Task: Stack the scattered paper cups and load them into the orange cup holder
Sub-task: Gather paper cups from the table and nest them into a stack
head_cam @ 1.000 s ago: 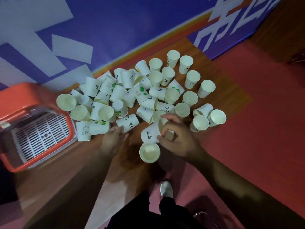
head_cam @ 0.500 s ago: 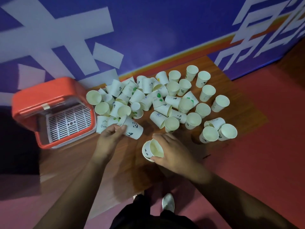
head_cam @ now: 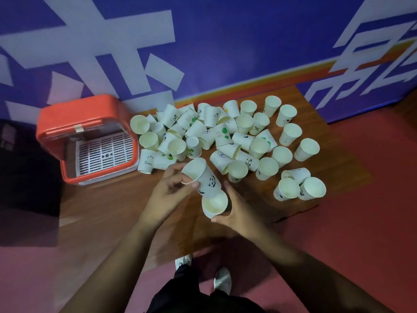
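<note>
I see the left hand (head_cam: 171,188) pinching the rim of a panda-printed cup (head_cam: 204,175), which is tilted with its base pointing down into the receiving cup (head_cam: 214,203). The right hand (head_cam: 235,213) curls round that receiving cup from the right. I cannot tell whether it is one cup or several nested.

The orange cup holder (head_cam: 74,114) stands open at far left on the table (head_cam: 108,199), well apart from both hands, with no cups visible inside. The scattered cups (head_cam: 225,136) lie beyond the hands.

Risk: a skewed entry jams the rims or crushes the thin wall. Risk: a sweeping forearm knocks scattered cups off the table's right edge.
</note>
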A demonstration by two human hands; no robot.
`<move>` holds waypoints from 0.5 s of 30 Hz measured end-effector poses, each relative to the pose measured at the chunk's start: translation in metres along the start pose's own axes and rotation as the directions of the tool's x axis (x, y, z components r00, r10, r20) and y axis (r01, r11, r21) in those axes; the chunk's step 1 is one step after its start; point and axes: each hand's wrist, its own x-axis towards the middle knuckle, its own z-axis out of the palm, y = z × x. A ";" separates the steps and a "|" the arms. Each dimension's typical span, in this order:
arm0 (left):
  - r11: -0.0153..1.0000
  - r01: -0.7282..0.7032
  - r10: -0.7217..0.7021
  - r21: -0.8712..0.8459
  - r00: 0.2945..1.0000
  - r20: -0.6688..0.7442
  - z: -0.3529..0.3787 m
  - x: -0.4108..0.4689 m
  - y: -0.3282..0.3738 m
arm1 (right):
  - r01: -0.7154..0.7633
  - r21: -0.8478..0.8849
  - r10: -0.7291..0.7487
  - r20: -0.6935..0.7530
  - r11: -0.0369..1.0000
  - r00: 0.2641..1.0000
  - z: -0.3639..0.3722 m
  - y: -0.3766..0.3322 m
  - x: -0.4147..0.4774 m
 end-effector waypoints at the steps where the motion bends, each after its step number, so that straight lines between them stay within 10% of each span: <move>1: 0.999 -0.023 0.022 0.039 0.999 0.023 0.002 -0.002 -0.003 | -0.021 0.011 0.020 0.024 1.000 0.999 -0.003 0.006 -0.002; 9: 0.845 -0.230 0.145 0.482 0.968 0.207 0.021 -0.008 -0.027 | -0.068 0.246 0.037 0.130 0.967 0.991 0.001 0.021 -0.004; 15: 0.846 -0.212 0.128 0.490 0.972 0.199 0.036 -0.004 -0.044 | -0.037 0.349 -0.011 0.135 0.936 0.991 0.004 0.017 0.000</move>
